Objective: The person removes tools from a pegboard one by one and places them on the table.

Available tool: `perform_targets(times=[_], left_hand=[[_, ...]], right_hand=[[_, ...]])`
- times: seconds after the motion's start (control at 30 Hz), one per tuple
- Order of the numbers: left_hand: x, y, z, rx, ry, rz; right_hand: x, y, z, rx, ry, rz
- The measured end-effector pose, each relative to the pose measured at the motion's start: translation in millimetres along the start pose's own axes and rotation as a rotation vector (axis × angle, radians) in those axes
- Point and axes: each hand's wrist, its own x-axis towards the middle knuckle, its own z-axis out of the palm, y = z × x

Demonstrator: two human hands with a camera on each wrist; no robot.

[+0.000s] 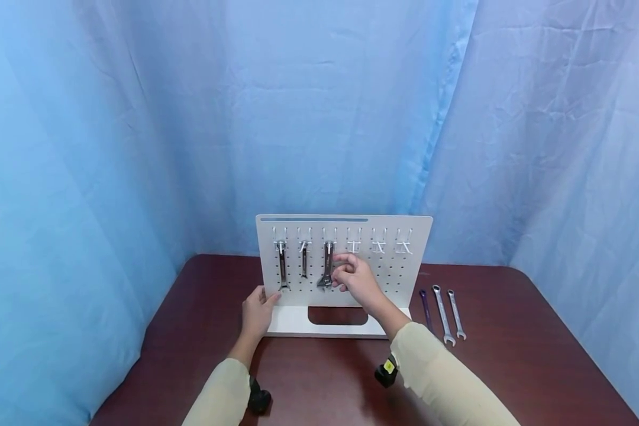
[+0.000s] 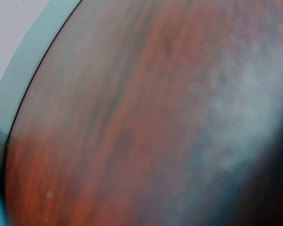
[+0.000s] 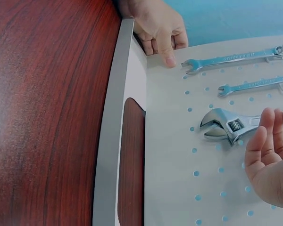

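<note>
A white pegboard (image 1: 373, 284) stands upright on its base. An adjustable wrench (image 1: 328, 266) hangs jaw down from its third hook from the left. My right hand (image 1: 355, 278) is beside this wrench, fingers loosely bent and not closed round it; in the right wrist view its fingertips overlap the handle, and I cannot tell whether they touch. My left hand (image 1: 257, 312) grips the board's lower left edge, thumb on the front face and the other fingers behind. A longer combination wrench (image 3: 233, 58) and a shorter combination wrench (image 3: 254, 85) hang from the two left hooks.
Right of the board, a purple wrench (image 1: 425, 307) and two silver combination wrenches, one long (image 1: 444, 316) and one shorter (image 1: 457, 315), lie on the dark red table (image 1: 511, 355). Three hooks (image 1: 378, 247) on the board's right half hold nothing. Blue curtains (image 1: 319, 118) surround the table.
</note>
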Motion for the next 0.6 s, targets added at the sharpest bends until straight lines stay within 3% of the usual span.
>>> perform_targets(times=[0.2,0.6], left_hand=[[0.3,-0.7,1.3,0.009,0.002,-0.005],[6.7,-3.0,1.2,-0.009,0.001,0.021]], right_hand=[[-0.8,-3.1,1.7,0.013,-0.001,0.006],[16.2,6.9,17.7,0.026,-0.005,0.019]])
